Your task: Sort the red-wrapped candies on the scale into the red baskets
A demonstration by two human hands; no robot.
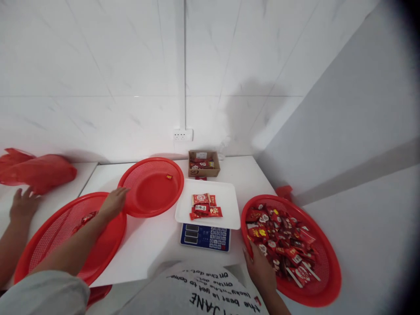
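My left hand point(113, 203) reaches over the left red basket point(120, 245), its fingers stretched toward the rim of the middle red basket point(139, 212). I see nothing in it; whether it touches that rim I cannot tell. My right hand point(260, 269) grips the near left side of the right red basket point(331, 271), which is full of red-wrapped sweets point(285, 249). Between my hands stands a digital scale point(205, 237) with a white tray point(228, 197). Several red packets point(205, 208) lie on the tray. The middle basket holds one small wrapped sweet point(169, 176).
Behind the scale sits a small cardboard box point(204, 172) of packets. A few red packets point(85, 218) lie in the left basket. At far left, another person's hand point(24, 203) is beside a red plastic bag point(46, 173). A tiled wall with a socket point(183, 134) closes the back.
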